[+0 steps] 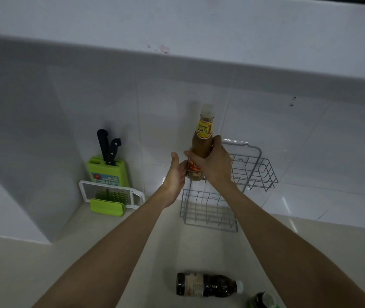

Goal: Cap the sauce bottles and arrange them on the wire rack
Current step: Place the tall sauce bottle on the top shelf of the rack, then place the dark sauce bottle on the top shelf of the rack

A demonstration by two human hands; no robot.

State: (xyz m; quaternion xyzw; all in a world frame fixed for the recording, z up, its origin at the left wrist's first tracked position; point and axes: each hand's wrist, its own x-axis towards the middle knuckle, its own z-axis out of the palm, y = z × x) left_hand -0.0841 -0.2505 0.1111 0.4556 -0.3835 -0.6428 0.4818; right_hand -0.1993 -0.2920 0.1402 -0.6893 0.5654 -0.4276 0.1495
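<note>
A tall brown sauce bottle (202, 141) with a yellow neck label and a pale cap stands upright at the left end of the upper tier of a grey two-tier wire rack (257, 170). My right hand (215, 165) is wrapped around its body. My left hand (177, 172) touches the bottle's lower left side, with fingers curled against it and the rack's edge. A dark sauce bottle (206, 284) with a white cap lies on its side on the counter near me. Another dark bottle (262, 300) shows partly at the bottom edge.
A green knife block (108, 172) with two black-handled knives stands against the tiled wall at left. In front of it leans a white and green grater (112, 196). The rack's lower tier (208, 214) rests on the pale counter. A white overhang runs above.
</note>
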